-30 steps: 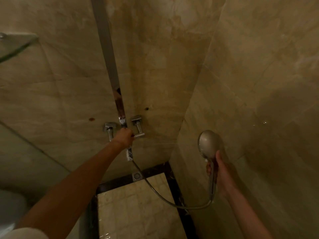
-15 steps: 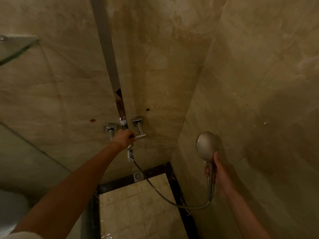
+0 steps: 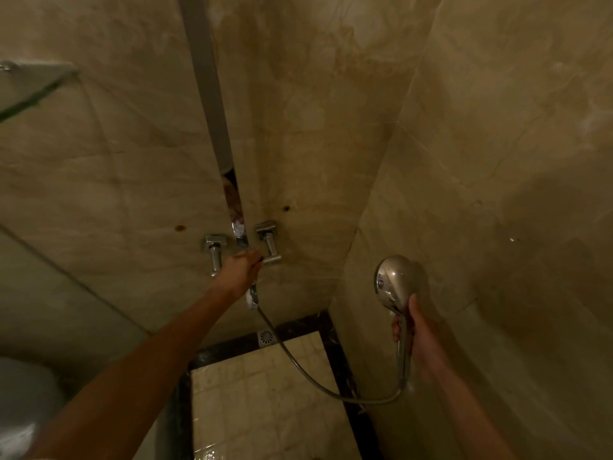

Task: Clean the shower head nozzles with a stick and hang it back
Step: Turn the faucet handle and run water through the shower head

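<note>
The right hand [image 3: 418, 340] was wrapped around the handle of the shower head [image 3: 394, 283], holding it upright near the right-hand tiled wall [image 3: 497, 161], with the round metal face turned toward the left. From the bottom of the handle a metal hose [image 3: 298, 363] looped down over the floor tiles [image 3: 265, 410] and rose to the fitting beneath the left hand [image 3: 241, 267]. That left hand was reached out to the far wall, its fingers curled closed on the mixer between two chrome taps [image 3: 214, 252], one just to its left and the other touching its right side; exactly which part it gripped was hidden by the hand itself. A vertical chrome rail [image 3: 207, 84] ran up the wall above the mixer. A small round floor drain [image 3: 266, 336] sat in the dark border at the corner. A glass shelf [image 3: 31, 91] showed at the upper left, and a white fixture [image 3: 20, 403] at the lower left edge.
</note>
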`<state>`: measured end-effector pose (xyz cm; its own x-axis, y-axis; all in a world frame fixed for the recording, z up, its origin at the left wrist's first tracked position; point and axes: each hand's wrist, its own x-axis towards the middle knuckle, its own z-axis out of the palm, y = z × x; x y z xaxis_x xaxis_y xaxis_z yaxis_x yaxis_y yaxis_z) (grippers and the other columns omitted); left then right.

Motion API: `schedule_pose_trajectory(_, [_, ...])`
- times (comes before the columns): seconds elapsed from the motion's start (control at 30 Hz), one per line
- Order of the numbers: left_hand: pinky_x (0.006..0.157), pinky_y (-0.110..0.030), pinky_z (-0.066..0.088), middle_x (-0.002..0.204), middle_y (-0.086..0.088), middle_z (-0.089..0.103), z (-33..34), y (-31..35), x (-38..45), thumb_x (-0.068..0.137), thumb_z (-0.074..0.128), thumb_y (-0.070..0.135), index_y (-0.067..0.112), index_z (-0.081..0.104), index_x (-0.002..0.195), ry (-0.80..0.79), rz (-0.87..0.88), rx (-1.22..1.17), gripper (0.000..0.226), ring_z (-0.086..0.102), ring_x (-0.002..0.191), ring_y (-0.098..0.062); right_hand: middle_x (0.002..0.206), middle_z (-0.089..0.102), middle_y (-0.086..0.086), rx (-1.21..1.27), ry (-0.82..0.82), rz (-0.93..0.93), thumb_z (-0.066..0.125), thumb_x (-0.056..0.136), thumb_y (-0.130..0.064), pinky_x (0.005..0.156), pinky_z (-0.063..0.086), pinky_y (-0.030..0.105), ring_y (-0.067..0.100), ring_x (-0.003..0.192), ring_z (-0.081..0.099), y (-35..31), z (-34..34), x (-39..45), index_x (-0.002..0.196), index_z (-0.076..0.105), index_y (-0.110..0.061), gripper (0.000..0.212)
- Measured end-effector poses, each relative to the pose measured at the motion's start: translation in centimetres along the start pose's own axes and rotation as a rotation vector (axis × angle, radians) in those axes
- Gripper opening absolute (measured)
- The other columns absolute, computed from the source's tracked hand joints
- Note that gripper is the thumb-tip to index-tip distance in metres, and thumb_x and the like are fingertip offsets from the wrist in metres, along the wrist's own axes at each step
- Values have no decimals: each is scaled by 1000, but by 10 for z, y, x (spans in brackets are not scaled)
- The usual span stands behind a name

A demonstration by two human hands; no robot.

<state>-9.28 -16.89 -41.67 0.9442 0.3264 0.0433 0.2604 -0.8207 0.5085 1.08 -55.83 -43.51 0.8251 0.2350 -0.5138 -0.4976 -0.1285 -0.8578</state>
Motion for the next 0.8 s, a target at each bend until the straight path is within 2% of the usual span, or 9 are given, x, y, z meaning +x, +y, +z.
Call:
schedule_pose_trajectory(0.3, [89,-39,51,112,-18,71,-1,1,0,97,58,13,6,71,116,47,-4,-30,24,69,97,-33,65,63,6,1,-5,-18,60,69,-86,61,45,31,15,57,58,-2,-2,-2,80,78,-15,74])
schedule_pose_trajectory(0.47, [82,-30,48,109,-14,71,0,-2,0,95,62,12,10,70,116,32,-20,-6,23,69,90,-27,68,63,6,33,-4,-2,63,66,-86,63,47,32,16,60,59,-1,-6,-1,87,78,-13,77])
schedule_pose_trajectory(0.6, [84,-33,49,110,-13,71,-1,-3,1,90,68,12,12,70,117,18,-39,-7,28,69,94,-28,65,62,5,74,1,18,67,65,-84,62,46,31,15,57,58,0,-7,2,87,79,-13,75])
schedule_pose_trajectory(0.8, [84,-34,52,110,-14,71,1,-4,3,93,64,12,14,70,118,10,-60,14,26,68,93,-26,65,60,4,96,0,19,69,65,-81,60,45,30,14,56,56,0,-8,0,93,76,-11,76])
